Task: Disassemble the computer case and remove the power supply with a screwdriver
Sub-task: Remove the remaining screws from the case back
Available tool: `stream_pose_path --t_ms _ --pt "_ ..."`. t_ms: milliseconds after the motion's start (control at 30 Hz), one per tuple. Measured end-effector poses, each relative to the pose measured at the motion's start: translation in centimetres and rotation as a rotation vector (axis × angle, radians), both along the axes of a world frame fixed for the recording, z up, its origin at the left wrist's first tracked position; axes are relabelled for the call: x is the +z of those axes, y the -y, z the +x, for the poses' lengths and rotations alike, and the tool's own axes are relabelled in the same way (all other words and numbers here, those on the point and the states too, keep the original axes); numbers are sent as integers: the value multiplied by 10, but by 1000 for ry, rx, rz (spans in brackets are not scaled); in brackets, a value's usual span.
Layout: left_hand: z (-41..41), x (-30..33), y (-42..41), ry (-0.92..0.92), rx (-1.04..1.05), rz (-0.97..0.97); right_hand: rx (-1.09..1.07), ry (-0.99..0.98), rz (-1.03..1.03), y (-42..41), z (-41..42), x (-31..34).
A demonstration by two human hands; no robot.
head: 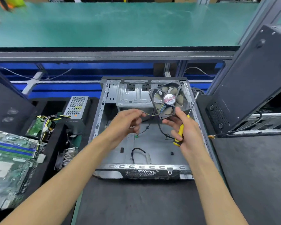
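Observation:
The open grey computer case (102, 111) lies flat in front of me, mostly hollow, with loose black cables on its floor. Above it my right hand (185, 125) holds a dusty black case fan (168, 99) by its lower corner, with a yellow-and-black screwdriver (181, 132) tucked in the same hand, its shaft pointing up. My left hand (128, 120) pinches the fan's thin cable (150, 114) just left of the fan. The silver power supply (77, 105) stands outside the case on the left, its wire bundle trailing down.
A green motherboard (10, 159) and a smaller board (37, 125) lie on black foam at the left. A heatsink (68, 156) sits beside the case. Another dark computer case (253, 85) leans at the right. A green-topped bench (113, 25) runs behind.

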State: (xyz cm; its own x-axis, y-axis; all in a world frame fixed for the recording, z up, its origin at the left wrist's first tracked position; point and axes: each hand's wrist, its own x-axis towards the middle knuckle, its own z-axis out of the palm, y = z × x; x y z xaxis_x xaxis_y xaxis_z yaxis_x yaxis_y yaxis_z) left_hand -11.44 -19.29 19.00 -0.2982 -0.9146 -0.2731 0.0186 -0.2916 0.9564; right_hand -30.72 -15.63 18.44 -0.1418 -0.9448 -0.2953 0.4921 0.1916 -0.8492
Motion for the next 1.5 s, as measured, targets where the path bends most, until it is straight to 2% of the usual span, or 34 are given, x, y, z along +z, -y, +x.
stream_pose_path --t_ms 67,167,233,333,433,567,733,833,867,933,1033,1100,1200,1300,1400,1500 --pt "14 17 -3 -137 44 73 80 -71 -86 -2 11 4" --pt "50 37 -12 -313 -35 164 228 -189 -206 -4 32 11" --pt "79 46 -24 -221 -70 107 305 -258 -266 -4 52 17" --pt "113 51 -46 42 -31 -83 372 -365 -332 -8 89 23" --pt "144 48 -70 51 100 -139 389 -385 -374 -18 127 26" --pt "192 45 -96 16 267 -183 415 -415 -324 -28 168 21" --pt "262 25 -123 171 103 -43 638 -637 -277 -44 222 5" --pt "299 4 -136 39 210 51 726 -792 -199 -68 261 -6" --pt "310 -4 -138 -48 261 84 716 -771 -148 -75 273 -11" --pt "327 -18 -144 -159 302 98 652 -588 -30 -90 297 -21" --pt "343 -41 -147 -182 275 96 505 -495 89 -101 326 -41" --pt "347 -50 -146 59 252 51 453 -544 144 -104 336 -55" --pt "356 -57 -141 456 250 -70 443 -750 176 -106 339 -75" --pt "353 -73 -138 770 -50 -72 405 -836 158 -110 332 -95" --pt "325 -101 -140 976 -317 -17 409 -801 179 -117 329 -108" --pt "298 -129 -140 1074 -444 -7 391 -750 212 -125 327 -118"
